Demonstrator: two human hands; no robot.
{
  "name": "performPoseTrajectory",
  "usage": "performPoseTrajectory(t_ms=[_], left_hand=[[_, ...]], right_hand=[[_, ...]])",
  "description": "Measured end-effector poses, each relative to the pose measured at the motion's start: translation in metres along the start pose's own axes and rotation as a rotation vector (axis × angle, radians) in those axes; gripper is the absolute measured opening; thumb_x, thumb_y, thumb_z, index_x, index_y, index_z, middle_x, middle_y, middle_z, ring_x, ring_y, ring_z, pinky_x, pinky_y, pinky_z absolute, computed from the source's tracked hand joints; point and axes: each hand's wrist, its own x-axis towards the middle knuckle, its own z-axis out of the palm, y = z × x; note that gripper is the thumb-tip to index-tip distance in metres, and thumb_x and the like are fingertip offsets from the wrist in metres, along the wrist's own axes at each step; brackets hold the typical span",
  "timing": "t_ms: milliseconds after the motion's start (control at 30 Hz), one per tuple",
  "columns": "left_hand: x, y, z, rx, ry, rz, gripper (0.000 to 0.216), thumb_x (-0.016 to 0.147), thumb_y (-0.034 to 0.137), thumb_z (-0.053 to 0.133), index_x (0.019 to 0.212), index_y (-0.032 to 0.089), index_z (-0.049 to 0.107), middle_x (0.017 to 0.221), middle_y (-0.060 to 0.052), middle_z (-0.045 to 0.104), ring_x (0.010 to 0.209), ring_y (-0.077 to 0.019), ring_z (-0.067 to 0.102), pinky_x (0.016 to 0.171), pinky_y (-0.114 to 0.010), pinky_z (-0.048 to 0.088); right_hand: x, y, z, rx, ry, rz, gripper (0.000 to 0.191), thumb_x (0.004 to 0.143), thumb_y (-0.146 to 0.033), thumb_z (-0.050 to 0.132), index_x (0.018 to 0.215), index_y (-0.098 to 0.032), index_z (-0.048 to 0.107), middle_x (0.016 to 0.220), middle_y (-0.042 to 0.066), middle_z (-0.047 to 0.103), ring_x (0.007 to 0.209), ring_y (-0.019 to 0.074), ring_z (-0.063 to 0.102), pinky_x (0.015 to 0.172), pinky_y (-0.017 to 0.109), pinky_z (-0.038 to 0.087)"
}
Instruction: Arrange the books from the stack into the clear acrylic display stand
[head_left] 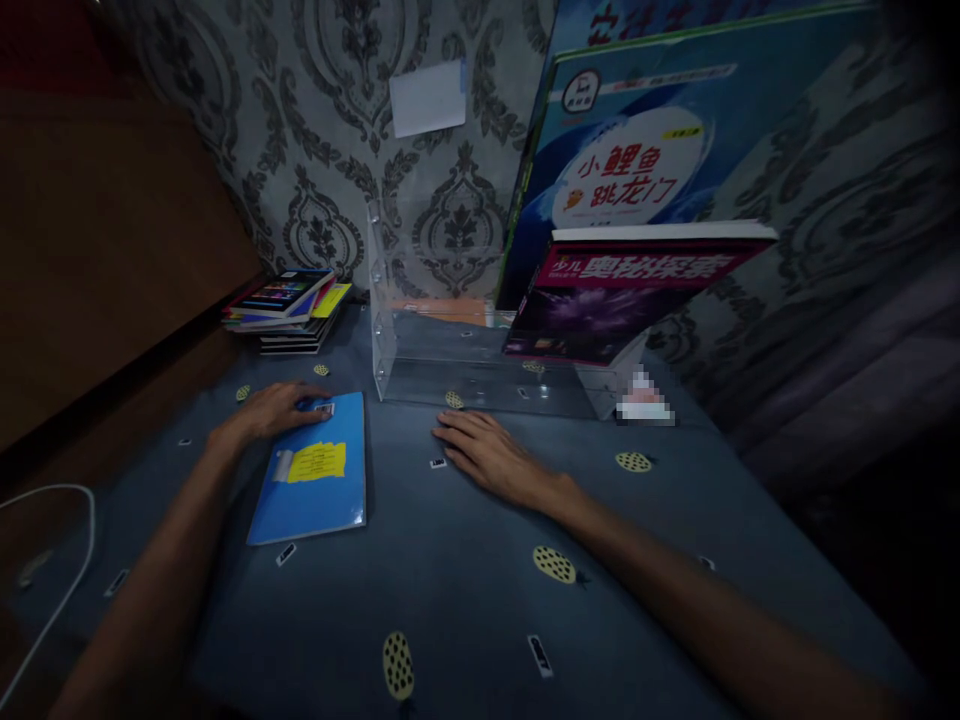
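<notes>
A blue book (322, 508) with a yellow patch on its cover lies flat on the cloth at left centre. Over its upper left edge rests my left hand (281, 408), fingers stretched across the cover and not wrapped round it. My right hand (491, 458) lies flat on the cloth, to the right of the book, holding nothing. Its fingertips are close to the front of a clear acrylic book rack (427, 382). In the rack's right part, a purple and dark book (600, 300) leans in front of a large blue picture book (622, 170).
A stack of books (289, 310) stands at the back left. A white cable (91, 520) curves along the left edge. Patterned wallpaper (322, 120) with a white card (429, 98) rises behind the rack. The blue-grey cloth (465, 600) carries a pineapple print. A pixelated patch sits right of the rack.
</notes>
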Motion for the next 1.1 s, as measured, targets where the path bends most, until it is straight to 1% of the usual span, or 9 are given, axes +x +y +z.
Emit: performPoseTrajectory(t_ms=[100,200,367,533,633,733,800,900,1100], left_hand=[[-0.001,0.007,-0.004,-0.007,-0.076,0.015,0.077,0.084,0.076,0.043,0.139,0.026,0.061,0.134,-0.009,0.066,0.119,-0.0321,0.061,0.099,-0.038,0.046],[-0.002,0.015,-0.007,-0.041,-0.11,0.035,0.077,0.083,0.075,0.045,0.138,0.024,0.061,0.132,-0.009,0.067,0.119,-0.0315,0.062,0.099,-0.037,0.047],[-0.004,0.025,-0.006,-0.092,-0.117,0.083,0.074,0.083,0.076,0.048,0.134,0.024,0.064,0.127,-0.008,0.07,0.117,-0.0331,0.062,0.097,-0.039,0.048],[-0.005,0.038,-0.002,-0.083,-0.119,0.135,0.071,0.084,0.074,0.049,0.134,0.025,0.064,0.127,-0.007,0.07,0.115,-0.0304,0.062,0.099,-0.038,0.046],[-0.005,0.049,0.0,-0.079,-0.147,0.176,0.067,0.086,0.071,0.05,0.136,0.027,0.062,0.129,-0.006,0.068,0.117,-0.0296,0.061,0.1,-0.037,0.045],[-0.005,0.061,0.003,-0.077,-0.148,0.209,0.063,0.088,0.067,0.052,0.138,0.029,0.061,0.126,-0.006,0.068,0.115,-0.0292,0.063,0.097,-0.037,0.046],[-0.006,0.07,0.005,-0.08,-0.155,0.234,0.061,0.089,0.065,0.053,0.138,0.029,0.06,0.127,-0.007,0.068,0.115,-0.0292,0.063,0.095,-0.037,0.047],[-0.007,0.086,0.005,-0.086,-0.174,0.256,0.059,0.091,0.061,0.053,0.139,0.027,0.059,0.131,-0.007,0.067,0.117,-0.0298,0.062,0.098,-0.038,0.046],[-0.012,0.119,0.009,-0.102,-0.129,0.264,0.052,0.094,0.057,0.05,0.132,0.025,0.064,0.126,-0.007,0.069,0.114,-0.0292,0.063,0.094,-0.036,0.046]], right_hand=[[0.0,0.001,0.001,0.001,0.011,-0.002,0.035,0.103,-0.026,0.046,0.132,-0.016,0.064,0.14,0.015,0.063,0.133,0.0275,0.056,0.108,0.049,0.048],[-0.001,0.001,0.003,-0.003,0.021,-0.005,0.033,0.103,-0.025,0.048,0.131,-0.017,0.064,0.139,0.015,0.064,0.132,0.0271,0.056,0.108,0.049,0.048],[-0.001,0.003,0.005,0.006,0.019,-0.004,0.034,0.103,-0.026,0.047,0.131,-0.017,0.065,0.139,0.016,0.063,0.133,0.028,0.056,0.107,0.051,0.048],[-0.001,0.002,0.003,0.009,0.013,0.007,0.034,0.103,-0.026,0.047,0.132,-0.022,0.064,0.141,0.013,0.062,0.133,0.0268,0.057,0.108,0.051,0.048],[-0.001,0.001,0.002,0.005,-0.004,0.012,0.035,0.103,-0.026,0.046,0.133,-0.019,0.063,0.141,0.014,0.062,0.134,0.0269,0.055,0.109,0.05,0.047],[-0.001,0.001,0.001,0.007,-0.019,0.015,0.036,0.103,-0.025,0.046,0.133,-0.014,0.063,0.142,0.016,0.061,0.135,0.0276,0.054,0.111,0.049,0.046],[-0.001,0.0,0.001,0.008,-0.027,0.02,0.036,0.104,-0.025,0.045,0.133,-0.014,0.063,0.143,0.016,0.06,0.135,0.0277,0.054,0.111,0.05,0.045],[-0.001,-0.001,0.001,0.009,-0.029,0.039,0.035,0.103,-0.024,0.047,0.133,-0.015,0.063,0.143,0.016,0.061,0.134,0.0279,0.055,0.11,0.049,0.046],[-0.011,-0.002,-0.006,-0.005,-0.027,0.081,0.035,0.102,-0.023,0.047,0.133,-0.016,0.064,0.141,0.017,0.062,0.134,0.0288,0.055,0.11,0.052,0.045]])
